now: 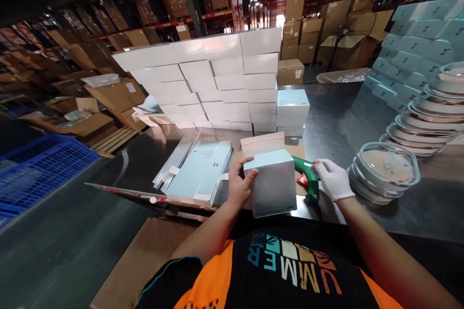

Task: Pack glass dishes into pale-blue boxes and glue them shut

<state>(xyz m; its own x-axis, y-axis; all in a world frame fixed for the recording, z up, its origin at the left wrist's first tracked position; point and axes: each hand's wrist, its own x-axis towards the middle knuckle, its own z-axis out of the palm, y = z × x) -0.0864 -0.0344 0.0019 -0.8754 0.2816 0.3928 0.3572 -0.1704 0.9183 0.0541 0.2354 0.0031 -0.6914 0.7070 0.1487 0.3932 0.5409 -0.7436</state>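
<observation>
The bare left hand grips the pale grey-blue cardboard box by its left side, fingers curled over the top left edge and thumb on the near face, so the box stands upright on the shiny metal surface just in front of the person's chest, its cream lid flap standing open at 12 o'clock. The white-gloved right hand sits at 3 o'clock of the box, its fingers closed around the green handle of a tape dispenser whose front end is hidden behind the box; I cannot tell whether the tape touches the card. To do this step well, I judge the left hand should keep the box square and pressed down so it does not skate on the slick metal, with the fingers kept off the seam that the dispenser meets, and the flap should be folded flat before any tape goes on. The dispenser looks best drawn in 1 steady line along the edge, not at a slant. At 9 o'clock lies a stack of flat pale-blue unfolded cartons; at 12 o'clock stands a wall of white finished boxes; at 3 o'clock round glass-lidded dishes rest near the elbow, so a wide swing of the right arm could knock them.
</observation>
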